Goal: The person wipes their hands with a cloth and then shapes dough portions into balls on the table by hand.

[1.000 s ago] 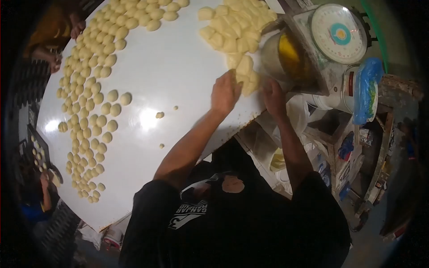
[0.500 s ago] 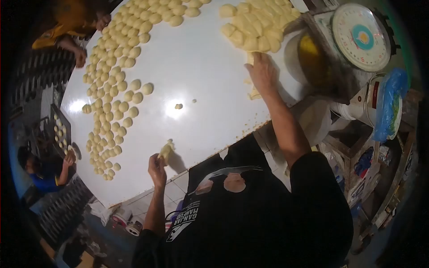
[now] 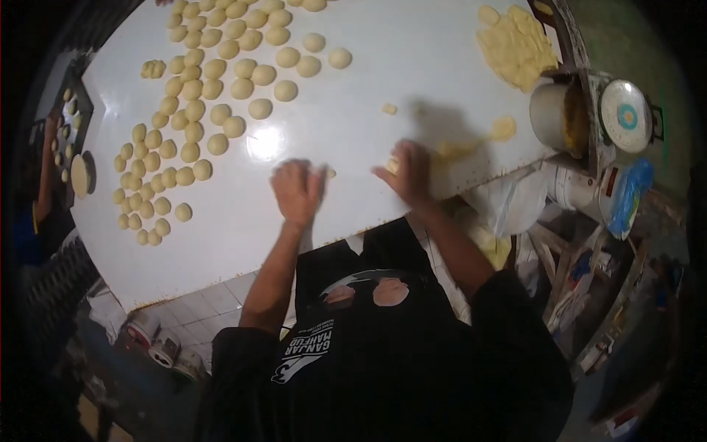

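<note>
My left hand (image 3: 298, 193) is palm down on the white table, its fingers curled under. Whatever lies beneath it is hidden. Close to its thumb is a tiny bit of dough (image 3: 331, 174). To the right, my right hand (image 3: 411, 175) is closed around a pale yellow piece of dough (image 3: 392, 166), which shows between thumb and fingers. Just beyond it lies another small piece of dough (image 3: 389, 109). A stretched strip of dough (image 3: 456, 151) extends rightward from near my right hand towards a flat dough piece (image 3: 504, 128).
Many round dough balls (image 3: 241, 89) cover the table's left and far side. A pile of cut dough (image 3: 515, 48) lies far right, beside a metal pot (image 3: 549, 114) and a dial scale (image 3: 626, 116). At the left edge another person's arm (image 3: 46, 169) reaches toward a tray (image 3: 77, 118).
My right hand has come back from the dough pile towards me, now holding a piece of dough. My left hand has turned palm down onto the table. The camera view has shifted.
</note>
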{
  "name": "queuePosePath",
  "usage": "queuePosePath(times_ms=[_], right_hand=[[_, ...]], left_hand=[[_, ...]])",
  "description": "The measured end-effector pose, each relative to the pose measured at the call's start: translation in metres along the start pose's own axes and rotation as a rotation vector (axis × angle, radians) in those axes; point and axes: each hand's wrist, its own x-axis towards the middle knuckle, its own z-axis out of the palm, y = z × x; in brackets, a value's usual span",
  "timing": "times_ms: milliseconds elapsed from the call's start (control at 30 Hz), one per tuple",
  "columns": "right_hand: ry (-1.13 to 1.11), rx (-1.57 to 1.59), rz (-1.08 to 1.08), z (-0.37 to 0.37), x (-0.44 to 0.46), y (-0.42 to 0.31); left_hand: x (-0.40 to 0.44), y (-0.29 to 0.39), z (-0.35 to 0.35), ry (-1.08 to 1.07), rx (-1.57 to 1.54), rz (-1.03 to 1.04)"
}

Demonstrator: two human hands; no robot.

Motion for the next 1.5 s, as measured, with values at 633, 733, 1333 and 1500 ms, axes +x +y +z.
queuePosePath(times_ms=[633,733,1333,1500], right_hand=[[0.091,0.161,0.038,0.041,-0.028,-0.028],[0.396,0.016,0.241,0.057,0.016,-0.073],[0.464,0.136,0.246,0.031,0.059,-0.049],[0.185,0.169,0.030,0.040,-0.015,0.026]], left_hand=[[0.008,-0.086,-0.045,-0.302,0.146,0.377],[-0.033,-0.027,-0.015,-0.211,-0.064,0.123],[0.044,0.017,0.031,-0.199,-0.054,0.298],[-0.010,-0.053,-0.003,-0.452,-0.263,0.536]])
